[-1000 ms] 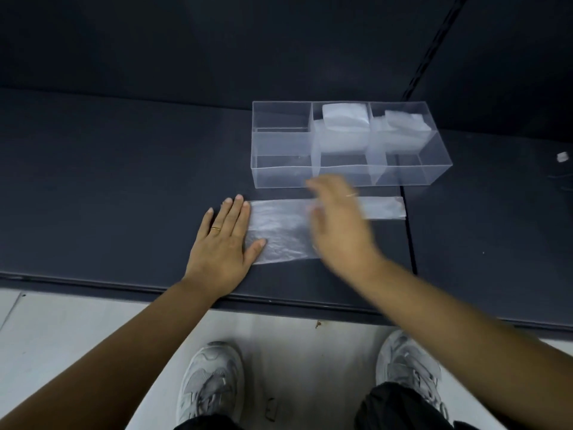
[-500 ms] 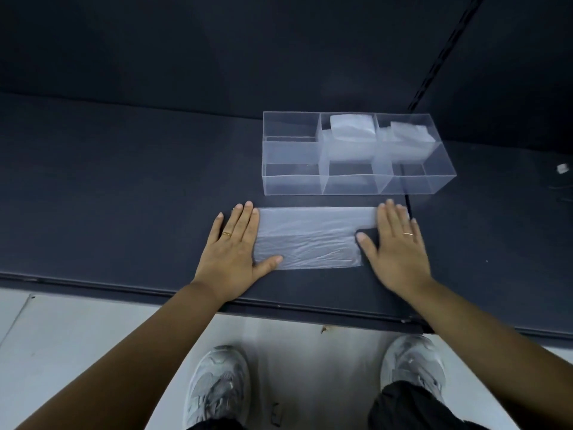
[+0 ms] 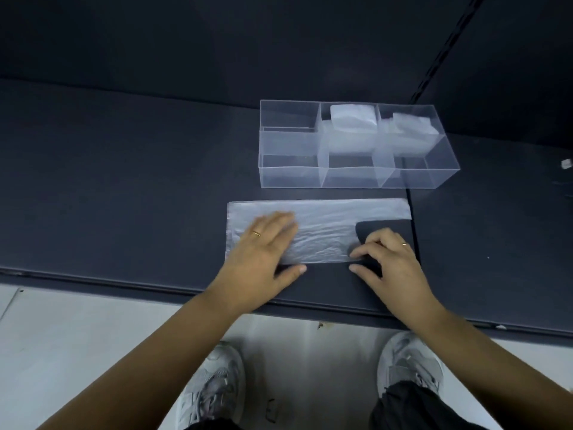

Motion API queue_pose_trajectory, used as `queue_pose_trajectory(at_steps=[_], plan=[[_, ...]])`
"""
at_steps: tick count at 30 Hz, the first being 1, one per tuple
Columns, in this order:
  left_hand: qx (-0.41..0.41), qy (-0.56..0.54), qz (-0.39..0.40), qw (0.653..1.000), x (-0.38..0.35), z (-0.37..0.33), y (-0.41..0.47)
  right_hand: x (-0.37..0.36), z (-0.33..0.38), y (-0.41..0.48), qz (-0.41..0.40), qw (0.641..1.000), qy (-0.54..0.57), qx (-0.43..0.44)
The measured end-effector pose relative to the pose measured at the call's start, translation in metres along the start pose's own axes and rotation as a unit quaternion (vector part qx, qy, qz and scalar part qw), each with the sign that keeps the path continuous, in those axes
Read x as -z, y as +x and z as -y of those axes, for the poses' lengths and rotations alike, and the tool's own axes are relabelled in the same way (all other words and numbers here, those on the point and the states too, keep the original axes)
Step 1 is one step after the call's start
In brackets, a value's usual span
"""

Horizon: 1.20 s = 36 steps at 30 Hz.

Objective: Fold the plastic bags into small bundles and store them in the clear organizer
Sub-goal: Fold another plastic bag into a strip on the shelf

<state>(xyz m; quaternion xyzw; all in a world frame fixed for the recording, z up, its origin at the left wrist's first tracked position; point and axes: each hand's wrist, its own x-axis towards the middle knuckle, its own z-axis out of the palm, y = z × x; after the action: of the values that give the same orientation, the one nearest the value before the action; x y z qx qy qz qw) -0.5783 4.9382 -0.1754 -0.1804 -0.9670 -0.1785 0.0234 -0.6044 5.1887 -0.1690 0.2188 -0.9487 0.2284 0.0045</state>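
The left hand lies flat on the bag with its grip apart. Its fingers are straight and close together, pressing the left third of the plastic. Its thumb stretches toward 3 o'clock on the bare counter, just off the bag's near edge. The fingers are blurred. The right hand has bent fingers, with the tips touching the bag's near right corner. Its grip is apart too: dark counter shows between thumb and forefinger, and the thumb rests off the plastic.

The bag lies flat. A strip along its far edge runs on toward 3 o'clock and ends at a seam in the counter. The organizer stands at 12 o'clock from the bag, with a narrow band of counter between them. Bundles sit in its far middle and far right compartments. Open counter spreads wide toward 9 o'clock of the bag. There is more past the seam toward 3 o'clock, where a small white thing sits. At 6 o'clock the hands are near the counter's front edge, with floor and shoes below.

Half a second ago the left hand sat at the bag's left end. Now it covers more plastic, and that end shows at 9 o'clock of it. The right hand lay flat over the strip's end. It has drawn back toward 6 o'clock and bent its fingers.
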Motion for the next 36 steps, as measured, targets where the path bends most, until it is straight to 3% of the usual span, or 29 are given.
queue_pose_trajectory(at_steps=[3, 6, 9, 13, 18, 21, 23, 25, 30, 33, 36], plan=[[-0.007, -0.024, 0.045, 0.999, -0.013, -0.014, -0.005, -0.002, 0.004, 0.008, -0.027, 0.999, -0.011, 0.014], [0.033, -0.032, 0.031, 0.998, -0.020, -0.013, -0.009, 0.001, 0.007, 0.018, 0.049, 0.998, -0.048, 0.005], [0.040, -0.040, -0.005, 0.998, -0.018, -0.018, -0.007, 0.016, 0.004, 0.020, 0.105, 0.994, 0.022, -0.022], [0.005, 0.014, -0.082, 0.997, -0.021, -0.024, -0.005, 0.034, 0.009, 0.011, 0.031, 0.999, 0.013, -0.030], [-0.010, 0.001, -0.097, 0.995, -0.019, -0.035, -0.008, 0.009, 0.045, -0.002, 0.094, 0.989, -0.080, 0.082], [-0.003, -0.040, -0.078, 0.996, -0.010, -0.035, -0.010, -0.003, 0.039, 0.002, 0.019, 0.998, -0.014, 0.052], [0.039, -0.104, -0.051, 0.993, -0.001, -0.025, -0.013, 0.003, 0.026, 0.005, -0.019, 0.996, 0.082, -0.011], [0.106, -0.193, -0.041, 0.975, 0.010, -0.009, -0.017, 0.012, 0.013, 0.010, -0.005, 0.981, 0.168, -0.094], [0.302, -0.375, -0.059, 0.874, 0.032, 0.026, -0.019, 0.017, -0.005, 0.032, 0.016, 0.930, 0.306, -0.205], [0.366, -0.409, -0.079, 0.832, 0.032, 0.033, -0.011, 0.009, -0.009, 0.042, -0.013, 0.917, 0.315, -0.245], [0.416, -0.362, -0.105, 0.828, 0.028, 0.036, -0.002, 0.003, -0.012, 0.050, -0.032, 0.915, 0.292, -0.276]])
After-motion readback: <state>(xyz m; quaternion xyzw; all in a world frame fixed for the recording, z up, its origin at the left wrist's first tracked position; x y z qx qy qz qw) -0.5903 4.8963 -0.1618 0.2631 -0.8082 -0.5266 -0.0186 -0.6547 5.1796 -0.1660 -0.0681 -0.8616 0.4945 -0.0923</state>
